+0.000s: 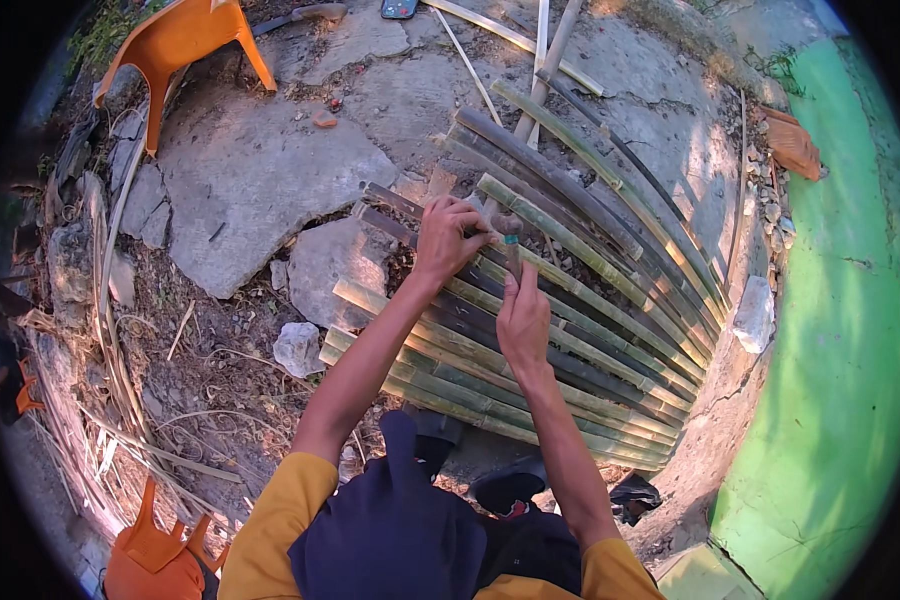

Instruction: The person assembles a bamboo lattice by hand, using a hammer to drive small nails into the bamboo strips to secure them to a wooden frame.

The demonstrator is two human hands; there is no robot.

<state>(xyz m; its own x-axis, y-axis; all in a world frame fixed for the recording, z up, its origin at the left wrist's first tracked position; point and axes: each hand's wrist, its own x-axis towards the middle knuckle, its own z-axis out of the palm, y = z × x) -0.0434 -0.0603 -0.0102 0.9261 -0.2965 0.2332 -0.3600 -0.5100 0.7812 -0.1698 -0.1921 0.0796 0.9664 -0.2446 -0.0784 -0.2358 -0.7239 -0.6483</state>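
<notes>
Split bamboo slats (570,247) lie side by side in a fan over the ground in front of me. My right hand (524,322) is wrapped round the handle of a hammer (513,258), which has a teal band just below its head. The hammer head is close to my left fingertips, over the far part of the slats. My left hand (448,238) is closed in a pinch at the slats, near their left ends. Whatever lies between its fingers is too small to make out.
An orange plastic chair (185,48) stands at the far left, and another orange chair (155,560) at the near left. Broken concrete (260,180) and a pale rock (298,348) lie left of the slats. Green-painted floor (820,380) runs along the right, beside a white stone (754,315).
</notes>
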